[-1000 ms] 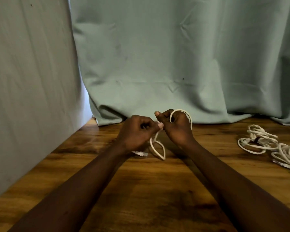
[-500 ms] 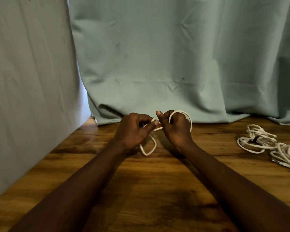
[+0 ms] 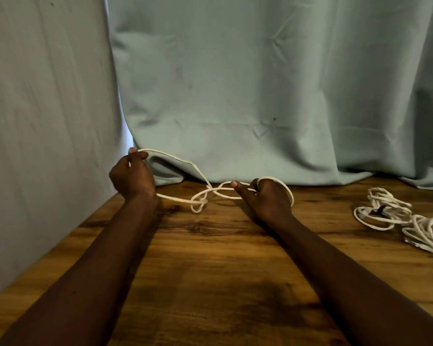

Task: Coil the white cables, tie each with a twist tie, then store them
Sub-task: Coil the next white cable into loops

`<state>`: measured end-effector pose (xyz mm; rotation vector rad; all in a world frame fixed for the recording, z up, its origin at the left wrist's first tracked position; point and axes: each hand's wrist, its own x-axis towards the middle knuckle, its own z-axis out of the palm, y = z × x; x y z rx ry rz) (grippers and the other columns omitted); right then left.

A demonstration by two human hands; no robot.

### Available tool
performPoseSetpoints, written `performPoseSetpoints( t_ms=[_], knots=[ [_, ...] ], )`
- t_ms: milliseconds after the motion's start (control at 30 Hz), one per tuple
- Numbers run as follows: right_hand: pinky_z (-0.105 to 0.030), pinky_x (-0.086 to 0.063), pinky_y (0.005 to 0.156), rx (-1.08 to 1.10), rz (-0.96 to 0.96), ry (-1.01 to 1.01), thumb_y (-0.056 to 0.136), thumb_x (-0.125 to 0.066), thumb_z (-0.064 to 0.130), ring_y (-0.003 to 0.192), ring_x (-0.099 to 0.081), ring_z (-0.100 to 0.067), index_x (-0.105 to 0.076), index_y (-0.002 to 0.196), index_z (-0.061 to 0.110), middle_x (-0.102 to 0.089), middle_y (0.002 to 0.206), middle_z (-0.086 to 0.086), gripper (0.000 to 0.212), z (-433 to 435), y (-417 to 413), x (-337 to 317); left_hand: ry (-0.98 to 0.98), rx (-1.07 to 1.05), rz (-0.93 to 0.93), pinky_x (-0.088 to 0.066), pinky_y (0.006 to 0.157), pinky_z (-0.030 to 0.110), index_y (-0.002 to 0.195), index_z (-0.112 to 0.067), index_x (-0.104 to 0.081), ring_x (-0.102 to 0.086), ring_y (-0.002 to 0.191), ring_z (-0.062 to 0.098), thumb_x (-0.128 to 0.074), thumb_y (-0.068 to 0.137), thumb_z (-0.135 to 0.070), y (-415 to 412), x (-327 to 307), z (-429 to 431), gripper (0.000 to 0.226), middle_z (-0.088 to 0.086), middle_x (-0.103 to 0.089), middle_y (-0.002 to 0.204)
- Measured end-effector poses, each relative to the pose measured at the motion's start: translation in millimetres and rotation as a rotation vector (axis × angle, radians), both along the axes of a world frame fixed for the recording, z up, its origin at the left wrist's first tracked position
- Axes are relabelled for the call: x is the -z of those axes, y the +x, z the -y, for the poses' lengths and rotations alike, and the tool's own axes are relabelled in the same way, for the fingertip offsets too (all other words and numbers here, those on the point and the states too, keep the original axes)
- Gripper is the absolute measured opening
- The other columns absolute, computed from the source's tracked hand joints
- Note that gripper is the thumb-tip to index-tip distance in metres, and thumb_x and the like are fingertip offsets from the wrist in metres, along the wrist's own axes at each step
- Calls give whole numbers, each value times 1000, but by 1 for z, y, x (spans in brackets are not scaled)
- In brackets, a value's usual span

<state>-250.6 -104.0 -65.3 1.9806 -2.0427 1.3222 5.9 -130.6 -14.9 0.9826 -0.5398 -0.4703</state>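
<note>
White cable [image 3: 200,199] stretches left to right over the surface [image 3: 210,270], rising leftward; fingers [image 3: 135,157] of our left hand [image 3: 131,177] pinch one loop, those of our right hand [image 3: 268,198] grasp its coils.

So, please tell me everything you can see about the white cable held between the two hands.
The white cable is thin and flexible. The left hand pinches one bend of it, raised. A turn of it circles the right hand, which grips it. Between the hands its strands cross in a loose tangle, low over the wooden table.

Glossy wood table [image 3: 210,283]; matt creased cloth backdrop [image 3: 260,83]; smooth white cable [image 3: 175,158].
</note>
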Motion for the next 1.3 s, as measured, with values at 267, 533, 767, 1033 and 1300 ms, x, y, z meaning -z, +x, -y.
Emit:
performPoseSetpoints(
  t_ms=[267, 533, 767, 1033, 1300],
  knots=[
    [-34, -38, 60, 67, 779, -122, 96, -61, 59, 63, -53, -24, -52, 68, 11, -55, 64, -5, 56, -2, -25, -5, 304, -252, 698, -46, 78, 39, 100, -17, -77, -66, 102, 46, -55, 101, -42, 28, 16, -14, 34, 21, -74, 102],
    [-21, -37, 41, -444, 953, 34, 98, -67, 30, 47, -43, -15, -64, 84, 1, -47, 60, -12, 32, -15, 9, -13, 132, -248, 1649, -29, 107, 49, 141, -23, -57, -53, 127, 31, -53, 80, -37, -26, 15, -25, 62, 7, -55, 142],
    [-26, -31, 46, -627, 912, 40, 99, -60, 13, 47, -44, -13, -65, 78, 5, -59, 59, -1, 23, -13, 17, -14, 119, -19, 2090, 3, 126, 61, 154, -23, -42, -34, 152, 24, -44, 95, -50, -62, 27, -33, 65, 4, -40, 163],
    [-21, -37, 49, -548, 869, -73, 98, -70, 28, 53, -42, -17, -67, 94, -4, -58, 66, -10, 32, -16, 12, -20, -218, 835, 1051, -31, 123, 38, 119, -13, -75, -74, 107, 20, -47, 92, -28, -71, 25, -50, 42, 7, -79, 111],
    [-24, -34, 46, -595, 938, 200, 106, -44, 49, 50, -46, -11, -60, 116, 16, -54, 85, -2, 38, -16, 21, -31, -113, 608, 594, -56, 64, 34, 90, -16, -77, -68, 64, 22, -62, 104, -24, -66, 19, -34, 22, 1, -72, 68]
  ],
)
